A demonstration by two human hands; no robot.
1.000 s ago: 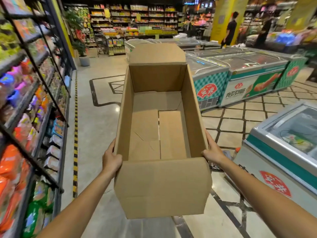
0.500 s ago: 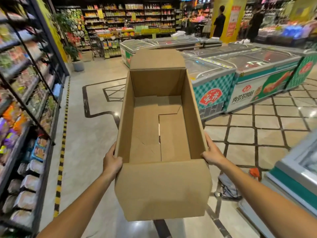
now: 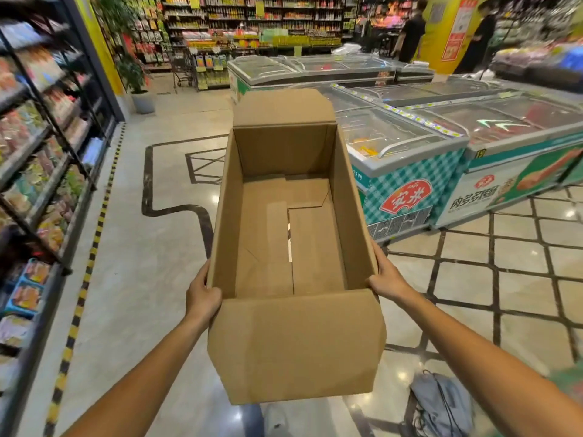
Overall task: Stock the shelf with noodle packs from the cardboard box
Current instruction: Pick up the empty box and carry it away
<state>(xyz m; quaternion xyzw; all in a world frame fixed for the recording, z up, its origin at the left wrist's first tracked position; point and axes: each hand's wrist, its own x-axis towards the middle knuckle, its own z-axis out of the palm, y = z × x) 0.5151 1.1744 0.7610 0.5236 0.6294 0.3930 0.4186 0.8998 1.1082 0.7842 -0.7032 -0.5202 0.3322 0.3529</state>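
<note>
The shelf [image 3: 47, 146] is sliding off toward 9 o'clock and the chest freezers [image 3: 410, 159] are drawing nearer at 2 o'clock, so the person is carrying the cardboard box [image 3: 293, 247] away; it is lying empty, suggesting stocking is finished. The box is being held at centre, open side up, long axis running 6 to 12 o'clock. The left hand [image 3: 202, 298] and right hand [image 3: 386, 275] are each gripping a side wall, fingers curled over the rim.

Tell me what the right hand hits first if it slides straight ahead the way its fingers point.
Nothing close: the right hand lies along the box side, pointing forward. Beyond it, probably the freezer, though depth is unclear.
</note>
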